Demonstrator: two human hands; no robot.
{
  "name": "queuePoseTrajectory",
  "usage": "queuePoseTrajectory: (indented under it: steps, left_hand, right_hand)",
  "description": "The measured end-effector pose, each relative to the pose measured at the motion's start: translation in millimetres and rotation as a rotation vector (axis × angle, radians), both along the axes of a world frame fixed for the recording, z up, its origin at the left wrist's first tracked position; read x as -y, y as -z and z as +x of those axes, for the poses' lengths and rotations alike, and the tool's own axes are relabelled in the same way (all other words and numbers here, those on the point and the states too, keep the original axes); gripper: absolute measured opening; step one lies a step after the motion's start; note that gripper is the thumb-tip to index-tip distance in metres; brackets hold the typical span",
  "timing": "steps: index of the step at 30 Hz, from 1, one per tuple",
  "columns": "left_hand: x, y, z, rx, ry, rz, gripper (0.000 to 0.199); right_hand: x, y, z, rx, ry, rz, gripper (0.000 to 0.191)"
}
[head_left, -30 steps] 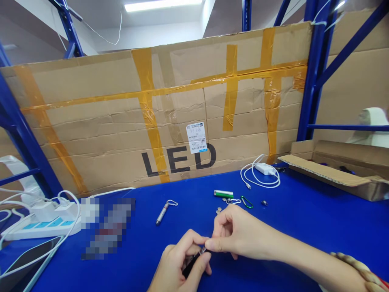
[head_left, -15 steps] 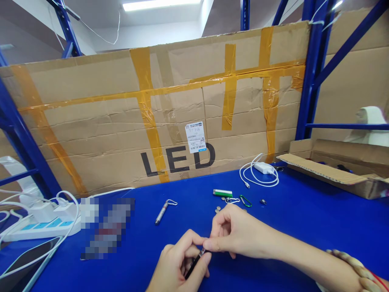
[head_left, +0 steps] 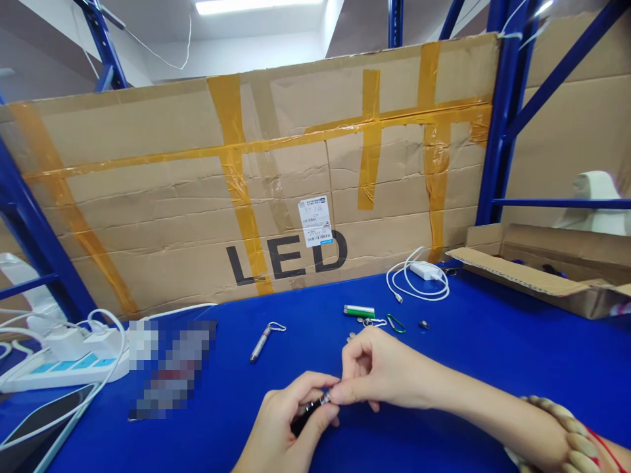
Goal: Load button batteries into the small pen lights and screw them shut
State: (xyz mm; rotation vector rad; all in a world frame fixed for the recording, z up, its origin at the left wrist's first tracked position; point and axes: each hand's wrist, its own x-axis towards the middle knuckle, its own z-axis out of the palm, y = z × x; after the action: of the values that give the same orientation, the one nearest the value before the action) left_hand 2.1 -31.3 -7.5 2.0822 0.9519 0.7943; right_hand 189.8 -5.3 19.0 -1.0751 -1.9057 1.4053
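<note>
My left hand (head_left: 296, 414) is closed round a small black flashlight tube (head_left: 306, 415) with a silver end, tilted up to the right. At that silver end my right hand (head_left: 372, 371) pinches thumb against forefinger; what lies between those fingertips is hidden. The two hands meet low in the middle of the view. Just beyond the right hand are small round button cells (head_left: 351, 337), partly covered by it. Farther back lie a green and silver tube (head_left: 359, 311), a silver clip (head_left: 377, 322) and a green carabiner (head_left: 395, 323).
A silver keychain flashlight (head_left: 260, 345) with a clip lies left of the hands. A small dark part (head_left: 424, 324) sits to the right. Behind are a coiled white cable (head_left: 419, 276) and an open cardboard box (head_left: 532, 279). At left are a power strip (head_left: 73, 371) and a phone (head_left: 49, 420).
The flashlight tube has turned slightly flatter in my left hand, and more of its silver end shows. My right hand keeps its pinch there. The view has shifted slightly.
</note>
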Motion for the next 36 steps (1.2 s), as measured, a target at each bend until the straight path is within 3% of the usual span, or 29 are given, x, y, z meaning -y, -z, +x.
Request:
queuePoseTrajectory:
  steps: [9, 11, 16, 22, 30, 36]
  left_hand:
    - [-4.4, -0.2, 0.1, -0.008, -0.034, 0.059, 0.026]
    - [-5.6, 1.0, -0.1, 0.011, -0.061, 0.021, 0.025]
    - [-10.0, 8.2, -1.5, 0.071, -0.17, -0.022, 0.028]
    - [-10.8, 11.8, -2.5, 0.116, -0.229, -0.055, 0.037]
    - [-8.0, 8.5, 0.0, 0.079, -0.181, -0.054, 0.036]
    - [-6.0, 4.4, 0.3, 0.004, -0.129, -0.021, 0.032]
  right_hand:
    - [-2.3, 2.0, -3.3, 0.028, 0.027, 0.076, 0.041]
    - [-2.7, 3.4, -2.6, 0.12, 0.065, 0.243, 0.039]
    - [-4.0, 6.1, 3.7, 0.292, 0.085, 0.925, 0.028]
    - [-4.8, 5.4, 8.2, 0.29, 0.086, 1.29, 0.016]
    - [-3.9, 6.4, 6.6, 0.298, 0.07, 1.36, 0.021]
    - [-3.0, 5.6, 6.7, 0.241, 0.034, 1.188, 0.014]
